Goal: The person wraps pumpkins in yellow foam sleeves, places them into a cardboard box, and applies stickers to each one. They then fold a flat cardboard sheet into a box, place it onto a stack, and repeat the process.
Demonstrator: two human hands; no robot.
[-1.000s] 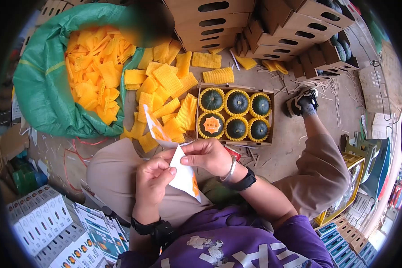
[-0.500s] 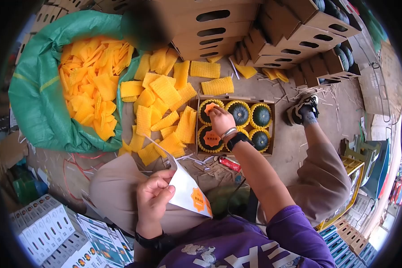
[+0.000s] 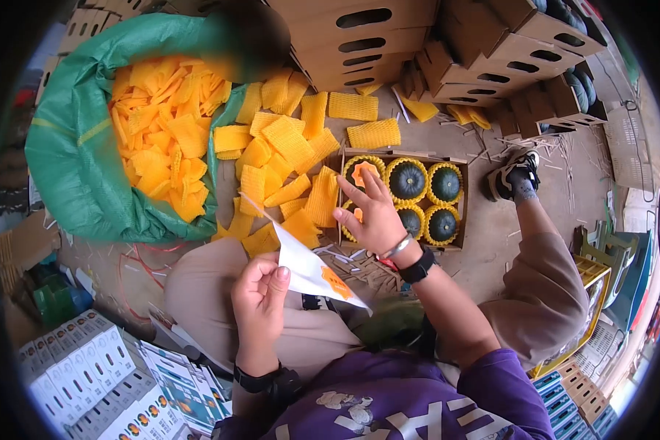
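Note:
My left hand (image 3: 260, 308) pinches a white sticker sheet (image 3: 301, 258) between thumb and fingers, above my bent leg. An orange scalloped sticker (image 3: 336, 281) shows on that sheet. My right hand (image 3: 378, 220) is open with its fingers spread, over the left side of a cardboard box (image 3: 465, 213). Several dark green squashes (image 3: 408, 180) sit in the box, each ringed by a yellow foam net (image 3: 431, 192). An orange label (image 3: 364, 173) lies on the far left squash. The near left squash also shows orange, though my hand partly hides it.
Yellow foam nets (image 3: 290, 143) lie scattered left of the box, beside a green sack (image 3: 66, 161) full of them. Cardboard boxes (image 3: 359, 44) are stacked behind. A yellow crate (image 3: 590, 271) stands at right, and printed cartons (image 3: 73, 374) at lower left.
My right hand has let go of the orange label on the far left squash and drawn back toward me, fingers spreading. The sheet in my left hand has risen slightly. The view has shifted a little.

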